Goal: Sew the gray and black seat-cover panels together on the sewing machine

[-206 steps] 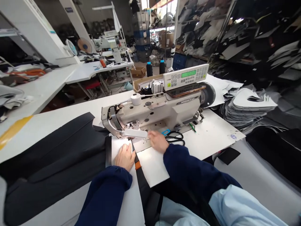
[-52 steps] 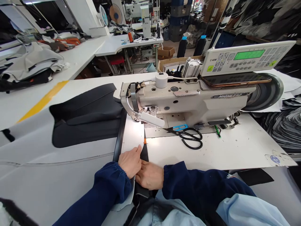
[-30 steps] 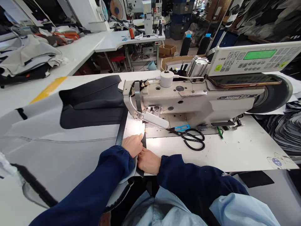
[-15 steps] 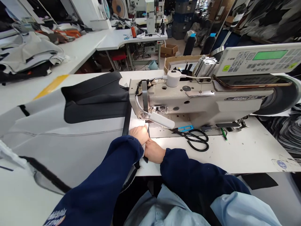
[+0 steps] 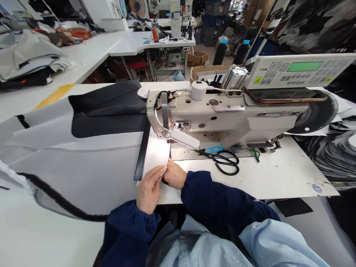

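The left hand and right hand meet at the lower end of a smooth, matte white sheet, which lies on the white sewing surface just in front of the presser foot. The left fingers curl over the sheet's edge and the right fingers sit against it from the other side, but whether they pinch it cannot be told. A narrow black strip runs just beside the sheet's left edge. To the left lies a large pale grey panel with a fine stitched seam, and beyond it a charcoal fabric panel. The cream cast-metal sewing machine bears the raised word HIGHLEAD. Black-looped scissors with a blue-trimmed blade lie on the surface.
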The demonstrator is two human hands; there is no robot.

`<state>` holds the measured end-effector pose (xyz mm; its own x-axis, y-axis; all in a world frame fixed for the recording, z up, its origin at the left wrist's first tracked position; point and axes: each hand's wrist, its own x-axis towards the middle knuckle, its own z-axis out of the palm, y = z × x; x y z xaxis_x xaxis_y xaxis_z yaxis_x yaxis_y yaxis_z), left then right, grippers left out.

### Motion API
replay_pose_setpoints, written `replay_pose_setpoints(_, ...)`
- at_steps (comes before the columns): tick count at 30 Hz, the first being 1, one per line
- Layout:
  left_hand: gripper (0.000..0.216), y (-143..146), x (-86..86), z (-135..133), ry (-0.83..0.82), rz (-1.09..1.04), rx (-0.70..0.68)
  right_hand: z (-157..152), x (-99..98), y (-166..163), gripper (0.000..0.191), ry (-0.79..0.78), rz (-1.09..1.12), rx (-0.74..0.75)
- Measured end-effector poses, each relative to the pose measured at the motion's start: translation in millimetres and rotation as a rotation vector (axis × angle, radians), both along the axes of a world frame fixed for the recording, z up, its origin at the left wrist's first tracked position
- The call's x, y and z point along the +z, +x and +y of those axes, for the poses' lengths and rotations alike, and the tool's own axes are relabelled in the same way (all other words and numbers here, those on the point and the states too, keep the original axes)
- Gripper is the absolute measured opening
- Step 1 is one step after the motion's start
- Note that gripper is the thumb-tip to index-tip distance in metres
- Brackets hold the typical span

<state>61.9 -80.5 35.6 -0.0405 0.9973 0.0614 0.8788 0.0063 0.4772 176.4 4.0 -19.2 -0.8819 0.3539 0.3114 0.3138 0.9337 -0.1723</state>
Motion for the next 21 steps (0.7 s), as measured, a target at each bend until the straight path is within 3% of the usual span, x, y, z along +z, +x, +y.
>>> replay_pose_setpoints(3,0.045,5,-17.6,-8,0.064,0.124,-0.061,-28,-0.5,19,0.034,0.054,0.069,-0.030)
replay_pose_setpoints(8,0.043,1,-30.5,-3,0.178,0.325,-0.209,-58,-2.7,37,0.043,0.067,0.101,-0.050)
replay_pose_setpoints(13,0.035,-9,-39.9,16,0.544,0.291,-0.301,-49,-4.3,29,0.043,0.069,0.104,-0.089)
replay_pose_setpoints(21,0.029,-17,-34.8,49,0.695,0.237,-0.410,-27,-7.8,13,0.039,0.079,0.086,-0.092)
